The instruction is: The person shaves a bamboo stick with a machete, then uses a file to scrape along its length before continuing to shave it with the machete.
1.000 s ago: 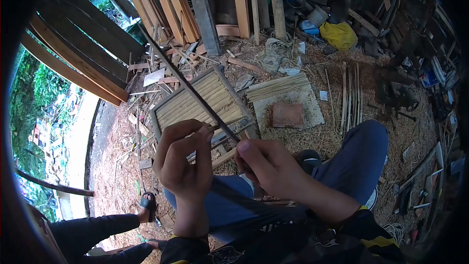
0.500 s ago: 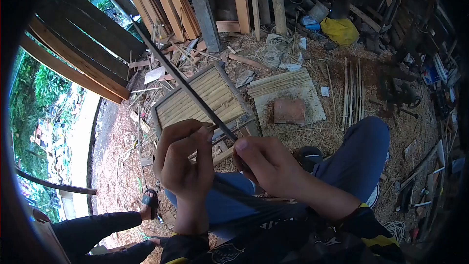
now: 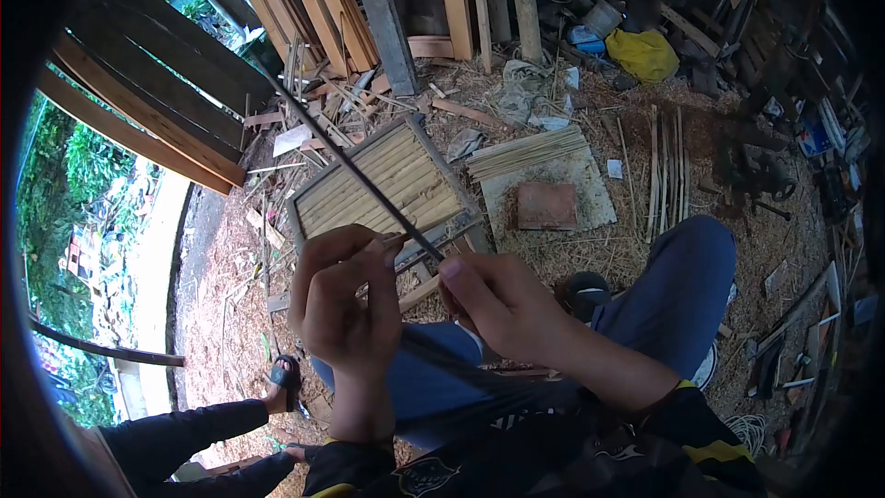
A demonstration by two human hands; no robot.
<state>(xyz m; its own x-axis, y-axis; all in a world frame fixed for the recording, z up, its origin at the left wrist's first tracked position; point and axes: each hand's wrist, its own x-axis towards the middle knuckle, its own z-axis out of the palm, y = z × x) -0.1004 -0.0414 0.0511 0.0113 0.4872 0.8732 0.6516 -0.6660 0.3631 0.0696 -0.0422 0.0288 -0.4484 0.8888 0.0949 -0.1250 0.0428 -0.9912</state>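
Note:
My right hand [image 3: 502, 300] is closed round the near end of a long, narrow dark strip [image 3: 355, 171], thumb on top. The strip slants away to the upper left. Left of it, my left hand [image 3: 346, 300] is raised with thumb and forefinger pinched together beside the strip; a small brownish tip shows at the fingertips, and I cannot tell what it is. Below and beyond the hands lies a wooden frame [image 3: 293, 212] filled with pale slats [image 3: 378, 184].
A bundle of thin sticks [image 3: 525, 152] and a reddish block [image 3: 546, 207] lie on a pale board [image 3: 595, 194]. Longer strips [image 3: 668, 171] rest on the shavings. Planks [image 3: 323, 9] lean at the back. Another person's sandalled foot [image 3: 284, 383] is at lower left.
Both hands keep nearly the same place and grip. The dark strip's far end has shifted slightly, and my right hand has moved a little to the left.

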